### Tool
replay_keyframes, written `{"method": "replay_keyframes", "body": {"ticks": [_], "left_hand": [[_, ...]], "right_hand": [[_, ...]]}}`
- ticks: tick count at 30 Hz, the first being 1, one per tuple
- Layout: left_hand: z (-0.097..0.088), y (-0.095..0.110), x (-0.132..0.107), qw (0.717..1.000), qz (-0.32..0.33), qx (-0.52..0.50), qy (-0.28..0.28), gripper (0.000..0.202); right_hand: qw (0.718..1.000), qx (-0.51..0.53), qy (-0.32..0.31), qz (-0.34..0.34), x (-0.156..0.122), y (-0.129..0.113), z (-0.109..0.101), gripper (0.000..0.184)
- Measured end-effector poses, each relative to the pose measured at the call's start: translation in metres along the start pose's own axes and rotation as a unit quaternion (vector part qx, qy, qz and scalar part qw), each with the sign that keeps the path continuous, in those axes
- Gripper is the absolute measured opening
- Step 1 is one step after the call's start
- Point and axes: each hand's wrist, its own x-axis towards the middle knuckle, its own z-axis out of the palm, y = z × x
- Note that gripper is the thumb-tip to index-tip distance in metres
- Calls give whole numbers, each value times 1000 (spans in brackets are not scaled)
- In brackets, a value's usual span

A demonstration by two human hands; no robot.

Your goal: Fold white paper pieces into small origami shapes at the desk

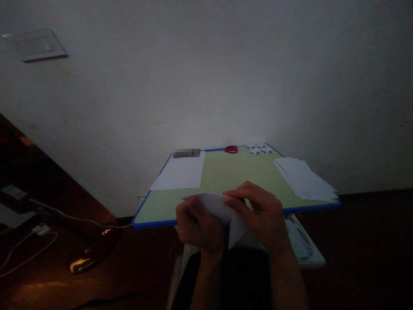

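Apparently for steadiness, the left hand (200, 224) and the right hand (260, 211) both pinch the folded white paper sheet (217, 206), held by the six o'clock edge of the blue-edged green worktop (238, 170).

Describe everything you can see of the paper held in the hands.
The paper looks thin, plain and white, greyed by dim light. It is bent or folded, with a pointed flap hanging down. The left hand grips its left part; the right hand pinches its upper right side. In view it overlaps the table's near edge. The hands hide part of it.
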Motion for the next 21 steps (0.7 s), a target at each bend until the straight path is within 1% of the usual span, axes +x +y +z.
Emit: {"method": "replay_keyframes", "body": {"ticks": [2, 5, 8, 10, 11, 13, 16, 18, 21], "left_hand": [[-1, 1, 2, 1000, 1, 0, -9, 35], [0, 5, 7, 999, -10, -21, -31, 36], [3, 10, 11, 997, -26, -72, -32, 32], [6, 11, 13, 991, -52, -113, -45, 31], [7, 11, 13, 987, -65, -132, -63, 33], [7, 10, 13, 977, -74, -153, -125, 38], [6, 6, 11, 962, -65, -133, -228, 42], [6, 4, 12, 953, -75, -121, -269, 42], [6, 3, 14, 941, -90, -117, -303, 40]], "right_hand": [[1000, -11, 3, -9, 0, -3, -1, 2], [999, -43, 6, -19, 0, -7, 0, 7], [997, -66, 0, -28, 1, -9, 2, 10], [997, -78, 14, -27, 1, -8, 1, 11], [996, -82, 28, -24, 2, -7, 1, 11], [994, -87, 63, -11, 1, -3, 0, 11], [992, -80, 98, 10, 0, 2, -2, 12], [992, -69, 101, 20, -1, 5, -3, 12], [994, -51, 92, 32, -1, 6, -5, 11]]}}
